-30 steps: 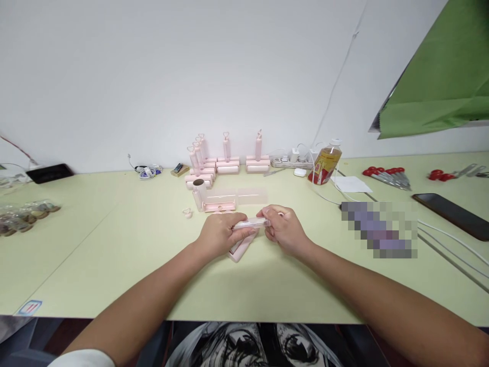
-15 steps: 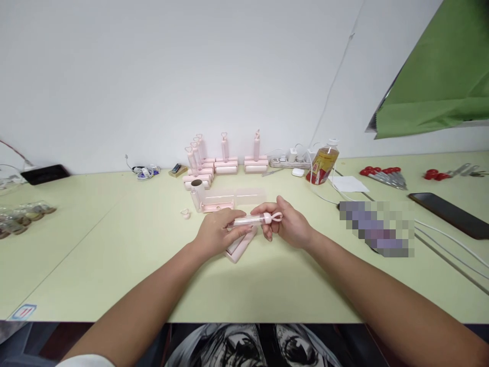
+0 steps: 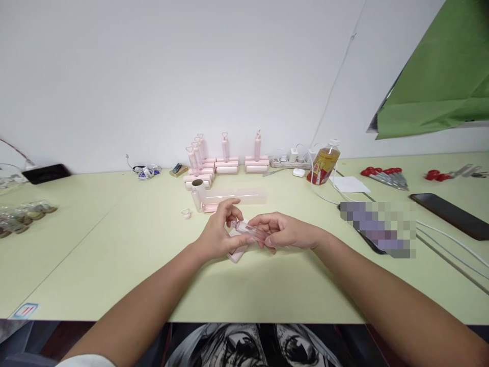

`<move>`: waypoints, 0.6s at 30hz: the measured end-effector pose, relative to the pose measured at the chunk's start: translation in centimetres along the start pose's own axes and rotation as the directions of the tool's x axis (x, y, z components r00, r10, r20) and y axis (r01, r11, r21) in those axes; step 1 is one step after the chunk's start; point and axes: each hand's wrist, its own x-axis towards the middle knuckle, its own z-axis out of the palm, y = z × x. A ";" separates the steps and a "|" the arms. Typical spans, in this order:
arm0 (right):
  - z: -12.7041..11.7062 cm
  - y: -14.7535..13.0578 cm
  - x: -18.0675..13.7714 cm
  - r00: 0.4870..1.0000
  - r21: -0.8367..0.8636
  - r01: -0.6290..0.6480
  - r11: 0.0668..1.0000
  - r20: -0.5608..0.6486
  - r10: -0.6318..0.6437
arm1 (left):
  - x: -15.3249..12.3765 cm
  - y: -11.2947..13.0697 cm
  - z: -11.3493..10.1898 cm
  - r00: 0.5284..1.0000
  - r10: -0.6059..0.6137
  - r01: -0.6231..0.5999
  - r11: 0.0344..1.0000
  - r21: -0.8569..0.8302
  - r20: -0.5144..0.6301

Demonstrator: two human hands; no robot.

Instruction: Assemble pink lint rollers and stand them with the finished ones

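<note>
Between my two hands lies a clear pink tube handle (image 3: 256,232), tilted down to the right. My right hand (image 3: 284,232) is closed around its right part, hiding that end. With thumb and fingers, my left hand (image 3: 218,229) grips the left end, its index finger raised. Beneath the tube, partly covered by my left hand, a pale pink roller piece (image 3: 237,254) rests on the table. Just beyond are a white-pink paper roll (image 3: 197,189) standing upright, a pink tray-like part (image 3: 210,207) and clear plastic covers (image 3: 244,196). A small heart-loop cap (image 3: 186,214) sits to the left.
Several pink lint rollers (image 3: 226,165) with upright handles stand near the wall. Right of them are a power strip (image 3: 290,163), a drink bottle (image 3: 324,162), red-handled tools (image 3: 384,176) and a black phone (image 3: 449,214). Cables (image 3: 451,242) cross the right side.
The tube has turned: its loop end, seen at the right before, is now hidden, and its right side dips lower. My right hand has changed its grip, and my left fingers have lifted.
</note>
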 end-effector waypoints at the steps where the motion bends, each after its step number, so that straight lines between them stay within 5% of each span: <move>1: 0.0 -0.1 0.0 0.999 -0.038 0.019 0.999 -0.040 -0.021 | 0.0 0.0 -0.1 1.000 0.004 -0.005 1.000 -0.024 -0.022; 5: -0.1 -0.3 0.1 0.979 -0.178 0.069 0.982 -0.176 -0.101 | 0.3 -0.2 -0.5 0.998 -0.057 0.054 0.995 -0.086 -0.032; 8: -0.4 0.0 0.4 0.943 -0.294 0.129 0.947 -0.259 -0.209 | 0.6 -0.1 -0.4 0.982 -0.177 0.180 0.982 0.048 -0.066; 13: -0.6 0.7 0.8 0.799 -0.540 0.192 0.820 -0.400 -0.450 | 0.7 0.4 0.0 0.935 -0.353 0.342 0.856 0.387 -0.044; 18: -0.4 1.2 0.8 0.704 -0.672 0.125 0.730 -0.458 -0.543 | 0.1 0.3 0.1 0.844 -0.525 0.433 0.787 0.439 0.109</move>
